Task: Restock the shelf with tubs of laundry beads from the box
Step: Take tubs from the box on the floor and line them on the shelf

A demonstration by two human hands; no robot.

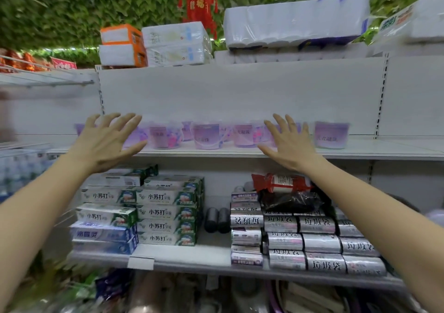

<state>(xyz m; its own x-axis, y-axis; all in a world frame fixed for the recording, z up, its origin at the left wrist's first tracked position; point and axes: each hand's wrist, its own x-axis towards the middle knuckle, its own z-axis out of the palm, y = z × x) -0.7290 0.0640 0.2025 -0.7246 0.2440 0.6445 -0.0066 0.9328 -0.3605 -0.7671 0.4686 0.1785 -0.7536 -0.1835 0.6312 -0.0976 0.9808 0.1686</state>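
Several clear purple tubs of laundry beads [207, 136] stand in a row on the white upper shelf [360, 150], and one tub [331, 135] stands apart at the right. My left hand [108, 141] is raised in front of the row's left end, fingers spread, holding nothing. My right hand [287, 142] is raised before the tubs right of centre, fingers also spread and empty. Whether either hand touches a tub cannot be told. The box is not in view.
Below, a shelf [180, 256] holds stacked toothpaste boxes [165, 213] on the left and silver rolls of bin bags [319, 243] on the right. Packs of tissue and toilet paper [293, 22] sit on the top. Bottled water [21, 166] stands far left.
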